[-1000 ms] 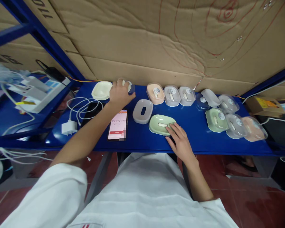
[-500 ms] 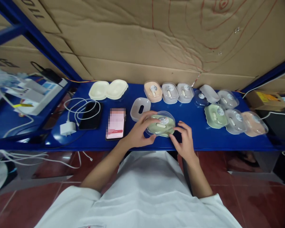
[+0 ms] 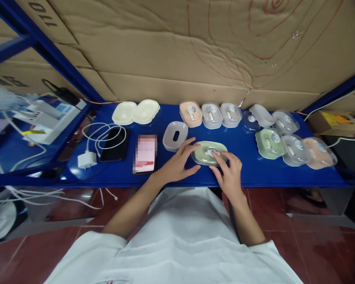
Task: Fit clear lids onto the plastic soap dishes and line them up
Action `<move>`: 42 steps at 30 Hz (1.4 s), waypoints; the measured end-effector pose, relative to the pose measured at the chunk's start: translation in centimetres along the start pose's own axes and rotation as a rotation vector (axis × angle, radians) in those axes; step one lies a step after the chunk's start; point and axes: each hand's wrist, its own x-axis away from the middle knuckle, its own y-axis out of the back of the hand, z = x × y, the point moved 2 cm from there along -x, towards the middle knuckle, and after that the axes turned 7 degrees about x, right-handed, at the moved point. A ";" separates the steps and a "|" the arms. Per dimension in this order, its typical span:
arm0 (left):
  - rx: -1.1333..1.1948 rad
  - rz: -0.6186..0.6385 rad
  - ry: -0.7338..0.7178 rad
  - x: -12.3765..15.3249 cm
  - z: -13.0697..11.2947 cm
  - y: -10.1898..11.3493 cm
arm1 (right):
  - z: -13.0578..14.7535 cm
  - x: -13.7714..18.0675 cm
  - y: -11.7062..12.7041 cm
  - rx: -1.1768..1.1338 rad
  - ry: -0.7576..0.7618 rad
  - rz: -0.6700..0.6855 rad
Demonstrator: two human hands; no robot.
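Note:
In front of me on the blue shelf lies a green soap box (image 3: 201,152) with a clear lid, a pale oblong piece and a round sticker. My right hand (image 3: 229,173) grips its right end, thumb at the near edge and fingers over the lid. Spread around the left end is my left hand (image 3: 179,163), thumb and fingers apart; whether its fingertips touch the box I cannot tell. Just behind that hand, a light grey tray (image 3: 168,137) with a dark oblong hole rests on the shelf.
Several lidded boxes, among them a peach box (image 3: 190,113) and another green box (image 3: 270,143), stand at the back and right. Two cream shells (image 3: 147,111) lie back left. Left of my hand are a lit phone (image 3: 146,154), a dark phone (image 3: 114,148) and a white charger (image 3: 87,159).
The green soap box has shifted right and lies turned lengthwise. My left hand has come off its lid to the left end, while my right fingers have moved onto the lid.

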 end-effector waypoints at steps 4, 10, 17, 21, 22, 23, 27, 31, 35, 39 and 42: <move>-0.046 0.010 0.040 -0.1 0.0 -0.4 | -0.2 0.1 0.3 -0.070 -0.040 -0.116; -0.213 0.054 0.069 -1.8 -0.2 -0.5 | -0.7 -0.4 0.4 -0.090 0.118 -0.139; -0.249 0.110 -0.048 -4.5 -0.3 -1.1 | -1.7 -0.6 0.9 -0.078 0.050 -0.133; -0.172 0.063 -0.114 -4.5 0.2 -1.4 | -2.2 -0.6 0.6 -0.054 -0.036 0.042; -0.154 0.054 -0.117 -4.4 0.4 -1.4 | -2.4 -0.7 0.5 -0.078 -0.067 0.091; -0.139 0.051 -0.119 -4.3 0.6 -1.4 | -2.6 -0.8 0.4 -0.107 -0.098 0.130; -0.115 0.062 -0.148 -4.1 1.1 -1.5 | -3.3 -1.0 0.2 -0.154 -0.169 0.151; -0.118 0.056 -0.195 -4.0 1.0 -1.6 | -3.3 -0.9 0.4 -0.163 -0.136 0.182; -0.112 0.053 -0.204 -4.1 0.9 -1.4 | -3.3 -1.0 0.6 -0.154 -0.090 0.217; -0.094 0.059 -0.210 -4.2 0.8 -1.0 | -3.4 -1.0 0.6 -0.141 -0.085 0.199; -0.103 0.052 -0.225 -4.2 0.7 -0.9 | -3.6 -1.0 0.5 -0.127 -0.087 0.178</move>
